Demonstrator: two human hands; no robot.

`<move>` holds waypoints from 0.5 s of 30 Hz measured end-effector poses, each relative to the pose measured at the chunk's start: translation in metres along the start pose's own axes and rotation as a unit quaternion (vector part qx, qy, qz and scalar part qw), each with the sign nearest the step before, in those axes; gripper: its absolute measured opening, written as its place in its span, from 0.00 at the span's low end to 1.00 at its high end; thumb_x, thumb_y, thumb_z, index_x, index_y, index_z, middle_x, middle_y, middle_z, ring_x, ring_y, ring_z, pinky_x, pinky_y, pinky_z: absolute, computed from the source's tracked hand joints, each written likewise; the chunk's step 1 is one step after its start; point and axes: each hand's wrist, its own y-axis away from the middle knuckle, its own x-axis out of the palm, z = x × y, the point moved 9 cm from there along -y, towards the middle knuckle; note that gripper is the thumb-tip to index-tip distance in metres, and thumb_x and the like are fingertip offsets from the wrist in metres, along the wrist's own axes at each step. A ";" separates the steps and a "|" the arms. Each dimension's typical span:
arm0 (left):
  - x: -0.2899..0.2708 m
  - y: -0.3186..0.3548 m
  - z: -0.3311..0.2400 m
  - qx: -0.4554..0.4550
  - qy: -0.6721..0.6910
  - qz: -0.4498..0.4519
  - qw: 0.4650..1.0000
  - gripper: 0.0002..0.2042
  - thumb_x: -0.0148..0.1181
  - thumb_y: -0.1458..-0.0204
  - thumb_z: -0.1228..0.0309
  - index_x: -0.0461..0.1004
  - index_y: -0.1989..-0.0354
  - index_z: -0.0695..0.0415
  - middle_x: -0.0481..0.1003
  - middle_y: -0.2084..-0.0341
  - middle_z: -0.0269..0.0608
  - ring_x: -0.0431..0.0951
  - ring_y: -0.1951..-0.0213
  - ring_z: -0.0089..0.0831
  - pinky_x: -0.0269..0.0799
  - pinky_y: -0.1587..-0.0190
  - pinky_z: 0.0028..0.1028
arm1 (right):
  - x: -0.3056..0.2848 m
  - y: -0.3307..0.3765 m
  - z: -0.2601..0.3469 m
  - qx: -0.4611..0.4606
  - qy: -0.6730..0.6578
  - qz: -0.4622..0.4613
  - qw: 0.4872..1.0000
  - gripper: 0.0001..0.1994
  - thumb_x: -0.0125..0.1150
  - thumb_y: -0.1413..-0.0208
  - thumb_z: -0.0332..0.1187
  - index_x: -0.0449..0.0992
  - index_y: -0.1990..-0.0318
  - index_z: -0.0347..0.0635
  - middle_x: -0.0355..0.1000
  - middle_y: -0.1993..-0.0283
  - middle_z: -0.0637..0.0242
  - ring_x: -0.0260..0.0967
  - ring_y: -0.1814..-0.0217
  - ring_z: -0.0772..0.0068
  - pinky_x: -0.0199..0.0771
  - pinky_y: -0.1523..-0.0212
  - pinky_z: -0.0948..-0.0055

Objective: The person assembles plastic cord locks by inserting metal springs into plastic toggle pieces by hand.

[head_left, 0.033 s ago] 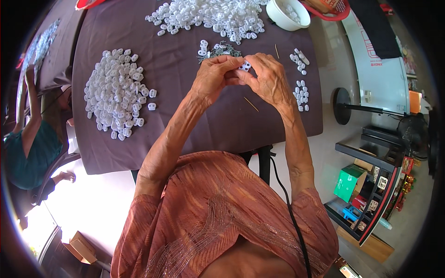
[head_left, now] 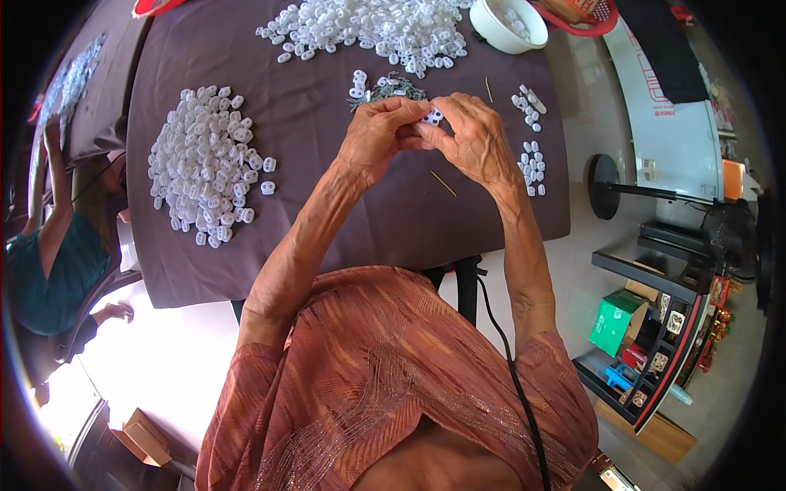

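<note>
Both my hands meet over the table, pinching a small white plastic piece with dark holes [head_left: 434,117]. My left hand [head_left: 380,135] grips it from the left, and my right hand [head_left: 472,135] has its fingers bent over the other side. Fingers cover most of the piece. Just beyond my left hand lies a heap of small grey metal pieces [head_left: 396,87], partly hidden, with a few white pieces [head_left: 359,82] beside it. A large pile of white oval pieces [head_left: 205,159] sits to the left. More white pieces [head_left: 368,29] are heaped at the far side.
A brown cloth [head_left: 319,237] covers the table. Loose white pieces [head_left: 532,168] and thin tan sticks [head_left: 444,184] lie near my right hand. At the far right stand a white tub [head_left: 509,29] and a red basket [head_left: 602,20]. Another person [head_left: 61,262] sits at the left.
</note>
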 end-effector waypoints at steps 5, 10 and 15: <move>-0.003 -0.003 0.004 -0.006 -0.012 0.003 1.000 0.08 0.51 0.49 0.71 0.71 0.67 0.64 0.74 0.76 0.42 0.76 0.72 0.29 0.72 0.65 0.27 | 0.003 0.002 -0.002 -0.005 -0.014 -0.003 1.000 0.11 0.61 0.58 0.32 0.69 0.69 0.36 0.66 0.75 0.61 0.65 0.72 0.59 0.65 0.72 0.67; -0.003 -0.004 0.006 -0.010 -0.011 0.005 1.000 0.08 0.51 0.49 0.71 0.71 0.67 0.64 0.74 0.75 0.41 0.75 0.72 0.28 0.72 0.65 0.27 | 0.002 0.003 -0.001 -0.013 -0.031 -0.018 0.999 0.10 0.61 0.59 0.30 0.68 0.71 0.36 0.65 0.77 0.61 0.65 0.74 0.59 0.65 0.74 0.67; -0.002 -0.003 0.006 -0.003 -0.008 0.007 1.000 0.08 0.52 0.49 0.71 0.71 0.68 0.64 0.73 0.75 0.40 0.75 0.72 0.27 0.72 0.66 0.26 | 0.003 0.003 -0.004 -0.010 -0.034 -0.020 0.999 0.09 0.60 0.59 0.30 0.67 0.75 0.37 0.65 0.78 0.60 0.65 0.76 0.60 0.66 0.73 0.65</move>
